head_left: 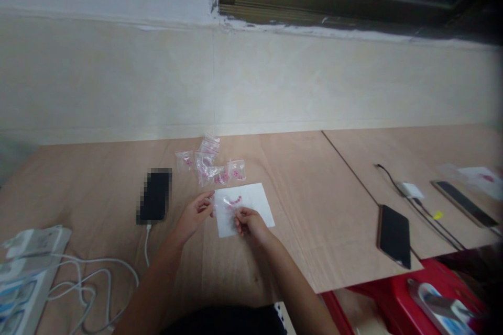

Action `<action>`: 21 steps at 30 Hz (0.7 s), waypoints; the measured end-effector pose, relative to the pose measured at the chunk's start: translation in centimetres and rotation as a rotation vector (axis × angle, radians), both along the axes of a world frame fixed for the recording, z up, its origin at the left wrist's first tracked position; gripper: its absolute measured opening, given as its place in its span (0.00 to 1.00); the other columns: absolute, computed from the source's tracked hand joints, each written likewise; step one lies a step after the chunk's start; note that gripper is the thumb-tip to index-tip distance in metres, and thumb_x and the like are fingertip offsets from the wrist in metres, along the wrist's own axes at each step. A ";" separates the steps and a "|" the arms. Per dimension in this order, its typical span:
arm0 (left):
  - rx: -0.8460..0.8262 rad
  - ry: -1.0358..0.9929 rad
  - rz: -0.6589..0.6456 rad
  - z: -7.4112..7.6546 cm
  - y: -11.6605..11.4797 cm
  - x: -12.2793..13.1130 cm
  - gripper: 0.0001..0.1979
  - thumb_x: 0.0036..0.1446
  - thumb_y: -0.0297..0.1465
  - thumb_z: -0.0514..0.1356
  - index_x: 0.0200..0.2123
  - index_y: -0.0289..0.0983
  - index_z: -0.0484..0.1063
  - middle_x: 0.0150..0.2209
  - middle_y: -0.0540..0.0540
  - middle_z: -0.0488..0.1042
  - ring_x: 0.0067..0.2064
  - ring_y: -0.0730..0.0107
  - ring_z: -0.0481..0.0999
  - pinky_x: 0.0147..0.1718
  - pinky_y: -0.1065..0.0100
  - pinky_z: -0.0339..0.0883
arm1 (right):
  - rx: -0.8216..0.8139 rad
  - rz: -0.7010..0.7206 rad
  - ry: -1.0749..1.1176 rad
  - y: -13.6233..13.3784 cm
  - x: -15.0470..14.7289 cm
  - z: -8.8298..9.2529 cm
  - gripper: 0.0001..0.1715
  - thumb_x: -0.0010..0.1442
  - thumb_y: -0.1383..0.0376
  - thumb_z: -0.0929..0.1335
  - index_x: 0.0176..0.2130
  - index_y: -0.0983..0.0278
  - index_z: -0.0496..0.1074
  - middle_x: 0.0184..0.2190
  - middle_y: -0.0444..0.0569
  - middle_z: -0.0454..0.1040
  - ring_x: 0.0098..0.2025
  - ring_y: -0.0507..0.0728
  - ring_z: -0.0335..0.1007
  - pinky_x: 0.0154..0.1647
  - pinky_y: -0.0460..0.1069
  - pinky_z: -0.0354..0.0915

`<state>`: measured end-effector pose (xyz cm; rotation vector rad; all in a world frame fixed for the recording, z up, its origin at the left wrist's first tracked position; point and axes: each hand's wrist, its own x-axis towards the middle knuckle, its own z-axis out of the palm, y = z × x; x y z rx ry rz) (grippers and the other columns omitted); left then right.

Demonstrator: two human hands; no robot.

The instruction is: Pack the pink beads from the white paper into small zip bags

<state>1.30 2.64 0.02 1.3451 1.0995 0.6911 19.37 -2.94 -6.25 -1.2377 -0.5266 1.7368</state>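
A short curved row of small pink beads (pixel 236 200) lies on a white sheet of paper (pixel 262 204) in front of me. My left hand (pixel 197 212) is at the paper's left edge, thumb and fingers brought together; a bit of clear film seems to show at its fingertips, but I cannot make out what it holds. Over the lower middle of the sheet, my right hand (pixel 249 222) is closed in a pinch just below the beads. Whatever sits between its fingertips is too small to name. Behind the paper lie several clear zip bags (pixel 207 159) with pink pieces inside.
To the left, a dark phone (pixel 155 196) is plugged into a white cable (pixel 146 246), near a white power strip (pixel 29 282). Another phone (pixel 394 235) lies right, beyond it a white charger (pixel 411 190) with dark cables. A red stool (pixel 416 298) stands below the table's right edge.
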 end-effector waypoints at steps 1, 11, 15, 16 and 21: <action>0.002 0.005 0.009 0.0 -0.1 0.0 0.21 0.49 0.34 0.58 0.47 0.33 0.66 0.29 0.51 0.69 0.27 0.73 0.70 0.30 0.69 0.65 | -0.002 0.002 0.011 0.0 0.0 0.0 0.12 0.45 0.60 0.69 0.22 0.64 0.63 0.14 0.41 0.66 0.12 0.48 0.57 0.11 0.43 0.50; -0.001 -0.005 0.017 0.6 -0.1 0.6 0.20 0.50 0.32 0.57 0.48 0.34 0.66 0.27 0.52 0.69 0.28 0.74 0.70 0.30 0.70 0.66 | -0.003 -0.015 0.126 -0.2 0.2 0.2 0.13 0.44 0.61 0.70 0.23 0.64 0.62 0.15 0.39 0.64 0.12 0.46 0.53 0.11 0.43 0.44; -0.001 0.010 -0.006 1.3 0.3 0.7 0.20 0.50 0.32 0.58 0.47 0.33 0.67 0.26 0.52 0.69 0.27 0.74 0.70 0.29 0.70 0.65 | 0.002 -0.015 0.151 -0.2 0.1 0.4 0.14 0.43 0.60 0.71 0.22 0.64 0.63 0.15 0.40 0.64 0.12 0.46 0.54 0.11 0.43 0.45; -0.001 0.017 -0.008 1.5 0.3 0.7 0.20 0.50 0.32 0.58 0.47 0.34 0.67 0.26 0.53 0.69 0.27 0.74 0.70 0.29 0.70 0.65 | 0.001 -0.014 0.154 -0.3 0.0 0.5 0.14 0.43 0.60 0.71 0.22 0.64 0.63 0.15 0.40 0.64 0.12 0.46 0.54 0.11 0.43 0.46; 0.002 0.039 0.002 2.4 -0.4 0.2 0.18 0.51 0.32 0.58 0.47 0.35 0.65 0.26 0.53 0.69 0.27 0.74 0.71 0.30 0.70 0.66 | 0.001 -0.055 0.136 -0.5 -0.1 1.4 0.16 0.42 0.57 0.72 0.24 0.65 0.66 0.20 0.42 0.68 0.15 0.47 0.59 0.12 0.43 0.51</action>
